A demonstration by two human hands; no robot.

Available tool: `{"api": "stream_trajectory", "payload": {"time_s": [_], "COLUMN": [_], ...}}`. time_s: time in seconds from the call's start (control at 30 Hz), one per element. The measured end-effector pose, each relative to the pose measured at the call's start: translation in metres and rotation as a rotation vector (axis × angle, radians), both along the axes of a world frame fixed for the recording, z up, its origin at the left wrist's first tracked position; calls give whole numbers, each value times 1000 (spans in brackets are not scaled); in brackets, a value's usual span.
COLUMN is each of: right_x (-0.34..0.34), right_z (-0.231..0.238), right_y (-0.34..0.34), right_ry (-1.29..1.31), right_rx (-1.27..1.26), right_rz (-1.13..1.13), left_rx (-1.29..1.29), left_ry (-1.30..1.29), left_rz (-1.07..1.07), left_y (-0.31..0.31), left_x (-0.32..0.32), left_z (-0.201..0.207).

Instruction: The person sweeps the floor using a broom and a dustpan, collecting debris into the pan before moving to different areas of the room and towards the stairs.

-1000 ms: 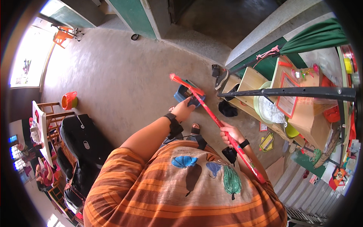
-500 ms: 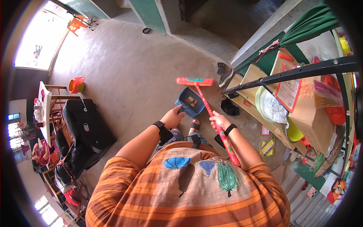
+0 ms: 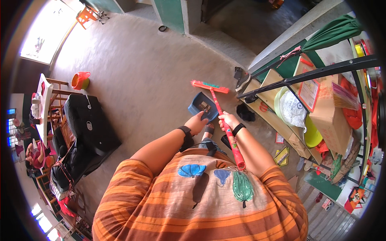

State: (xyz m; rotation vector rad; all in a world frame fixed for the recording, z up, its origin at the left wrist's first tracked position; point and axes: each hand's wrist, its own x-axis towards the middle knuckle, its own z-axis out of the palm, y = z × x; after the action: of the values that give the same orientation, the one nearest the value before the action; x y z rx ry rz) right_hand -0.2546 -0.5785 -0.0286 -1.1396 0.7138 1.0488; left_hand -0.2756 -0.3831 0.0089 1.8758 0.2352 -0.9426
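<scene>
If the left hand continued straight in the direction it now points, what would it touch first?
The left hand grips the blue dustpan at its near edge and points forward along it. Going on, it would probably meet the scraps lying in the pan; beyond lies bare concrete floor. Depth is hard to judge.

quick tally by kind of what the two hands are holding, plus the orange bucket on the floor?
Broom, red handle, in right hand: 1
Dustpan, blue, in left hand: 1
Bucket, orange, on the floor: 1
Total: 3
</scene>
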Motion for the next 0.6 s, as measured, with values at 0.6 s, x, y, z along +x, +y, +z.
{"api": "stream_trajectory", "payload": {"time_s": [0.6], "right_x": [-44], "right_z": [-10], "right_y": [21], "right_ry": [-40], "right_rx": [-154], "right_rz": [59], "left_rx": [209], "left_ry": [-862], "left_rz": [-1435], "left_y": [-29], "left_x": [-62], "left_z": [285]}}
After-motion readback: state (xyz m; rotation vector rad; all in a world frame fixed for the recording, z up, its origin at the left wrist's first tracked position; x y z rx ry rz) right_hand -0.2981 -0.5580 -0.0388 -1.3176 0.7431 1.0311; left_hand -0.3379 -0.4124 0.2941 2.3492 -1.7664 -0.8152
